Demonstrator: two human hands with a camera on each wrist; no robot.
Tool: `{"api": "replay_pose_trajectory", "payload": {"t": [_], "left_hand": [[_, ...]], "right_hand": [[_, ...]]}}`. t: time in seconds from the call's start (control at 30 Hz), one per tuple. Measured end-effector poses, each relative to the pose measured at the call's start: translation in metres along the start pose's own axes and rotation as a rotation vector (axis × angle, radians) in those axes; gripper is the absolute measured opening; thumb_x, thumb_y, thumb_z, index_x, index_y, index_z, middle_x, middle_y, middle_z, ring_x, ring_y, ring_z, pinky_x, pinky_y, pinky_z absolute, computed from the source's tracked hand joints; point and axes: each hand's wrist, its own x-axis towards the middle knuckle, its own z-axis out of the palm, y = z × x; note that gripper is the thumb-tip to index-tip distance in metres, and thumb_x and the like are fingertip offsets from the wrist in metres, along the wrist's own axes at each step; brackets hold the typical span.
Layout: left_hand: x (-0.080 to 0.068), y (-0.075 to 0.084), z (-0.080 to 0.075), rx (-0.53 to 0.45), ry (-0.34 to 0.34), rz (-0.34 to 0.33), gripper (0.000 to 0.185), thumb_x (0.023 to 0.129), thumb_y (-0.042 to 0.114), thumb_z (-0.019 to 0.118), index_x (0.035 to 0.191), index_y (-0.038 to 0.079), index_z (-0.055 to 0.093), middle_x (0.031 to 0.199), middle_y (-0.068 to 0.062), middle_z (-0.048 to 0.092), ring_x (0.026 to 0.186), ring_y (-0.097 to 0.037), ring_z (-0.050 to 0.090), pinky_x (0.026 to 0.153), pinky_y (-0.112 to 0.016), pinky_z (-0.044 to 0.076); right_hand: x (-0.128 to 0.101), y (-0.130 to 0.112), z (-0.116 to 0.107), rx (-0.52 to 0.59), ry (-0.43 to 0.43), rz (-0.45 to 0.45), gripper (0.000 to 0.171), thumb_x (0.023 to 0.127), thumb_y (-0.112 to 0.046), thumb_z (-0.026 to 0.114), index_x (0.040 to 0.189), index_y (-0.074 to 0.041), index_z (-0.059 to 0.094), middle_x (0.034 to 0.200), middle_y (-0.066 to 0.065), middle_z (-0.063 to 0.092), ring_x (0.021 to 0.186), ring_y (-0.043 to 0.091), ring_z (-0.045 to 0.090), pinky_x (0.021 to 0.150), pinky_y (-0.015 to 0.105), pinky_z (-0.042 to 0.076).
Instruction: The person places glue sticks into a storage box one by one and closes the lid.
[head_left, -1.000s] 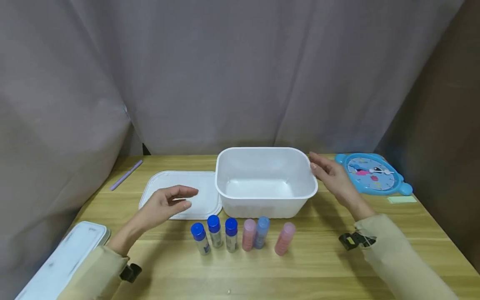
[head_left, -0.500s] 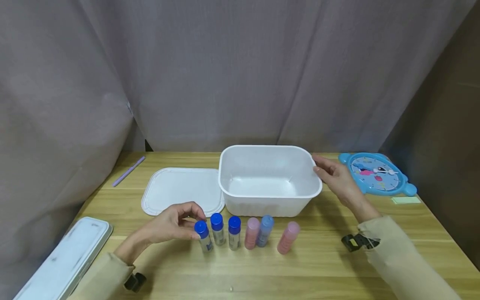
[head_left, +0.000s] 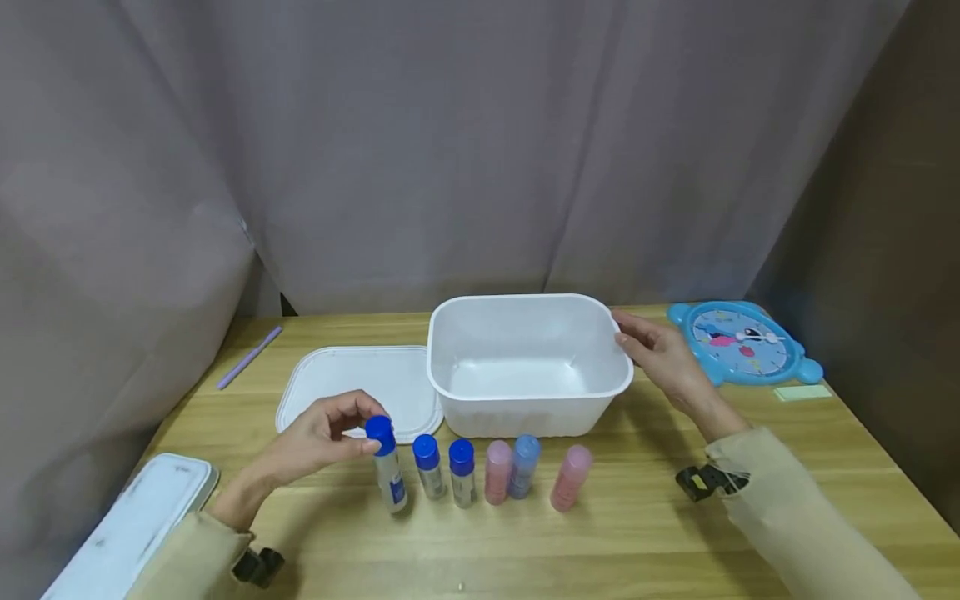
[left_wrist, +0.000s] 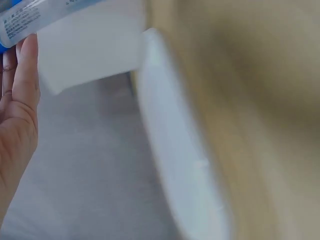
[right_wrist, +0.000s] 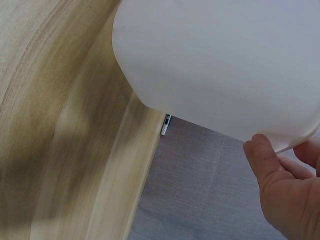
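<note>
My left hand (head_left: 318, 442) pinches a clear tube (head_left: 392, 482) with a blue cap and a blue-and-white label, shaped like a glue stick. It hangs nearly upright, left of its row. Printed text shows on the tube (left_wrist: 42, 19) in the left wrist view, at the fingertips of the left hand (left_wrist: 17, 117). Two similar blue-capped tubes (head_left: 431, 475) stand to the right, then a pink tube (head_left: 497, 475), a light blue one (head_left: 525, 467) and another pink one (head_left: 572, 479). My right hand (head_left: 667, 362) grips the right rim of a white plastic box (head_left: 528, 417), whose inside is bare.
A white lid (head_left: 360, 375) lies flat left of the box. Farther left are a purple pen (head_left: 250, 358) and a long white case (head_left: 131, 533). A blue toy clock (head_left: 742, 346) and pale green sticky notes (head_left: 802, 392) lie right. A grey curtain (head_left: 435, 150) hangs behind.
My left hand has come down to the leftmost blue-capped tube, taken it and lifted it slightly, up and to the left. The right hand has stayed at the box rim.
</note>
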Motion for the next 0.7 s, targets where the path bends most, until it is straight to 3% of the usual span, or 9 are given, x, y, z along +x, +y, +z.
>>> {"api": "replay_pose_trajectory", "payload": {"t": [0.13,0.23,0.4,0.53,0.7], "left_hand": [[0.013,0.03,-0.02,0.047,0.056,0.035,0.021,0.089,-0.001,0.059,0.108,0.008,0.06,0.095,0.003,0.063,0.087,-0.011,0.06,0.073,-0.026,0.054],[0.033,0.057,-0.032,0.072,0.116,0.011,0.022,0.091,0.001,0.058,0.108,0.015,0.06,0.095,0.002,0.063,0.085,-0.01,0.06,0.075,-0.029,0.056],[0.081,0.09,-0.036,0.098,0.198,-0.062,0.027,0.094,0.011,0.058,0.12,0.004,0.056,0.101,-0.006,0.061,0.09,-0.015,0.06,0.08,-0.033,0.056],[0.127,0.092,-0.02,0.094,0.192,-0.102,0.035,0.093,0.014,0.059,0.126,0.002,0.052,0.107,-0.01,0.058,0.094,-0.018,0.058,0.085,-0.034,0.054],[0.176,0.074,0.011,0.104,0.162,-0.154,0.032,0.09,0.012,0.063,0.121,0.004,0.056,0.106,-0.011,0.059,0.093,-0.018,0.059,0.087,-0.034,0.054]], "right_hand": [[0.002,-0.001,0.0,-0.011,-0.006,0.017,0.05,0.101,-0.019,0.043,0.145,0.002,0.029,0.146,0.024,0.034,0.131,0.038,0.039,0.094,0.025,0.044],[0.002,0.001,0.001,0.0,0.0,0.02,0.05,0.101,-0.019,0.044,0.144,0.002,0.03,0.145,0.024,0.035,0.129,0.038,0.04,0.092,0.024,0.045],[0.001,0.003,0.002,0.034,0.01,0.009,0.049,0.1,-0.016,0.044,0.143,0.004,0.032,0.144,0.025,0.038,0.127,0.038,0.041,0.085,0.012,0.047],[0.0,0.002,0.002,0.034,0.013,0.009,0.049,0.1,-0.016,0.044,0.143,0.005,0.032,0.143,0.025,0.038,0.127,0.038,0.041,0.085,0.013,0.047],[-0.001,0.002,0.002,0.033,0.013,0.007,0.049,0.1,-0.017,0.045,0.143,0.004,0.032,0.143,0.025,0.038,0.127,0.038,0.042,0.086,0.014,0.047]]}}
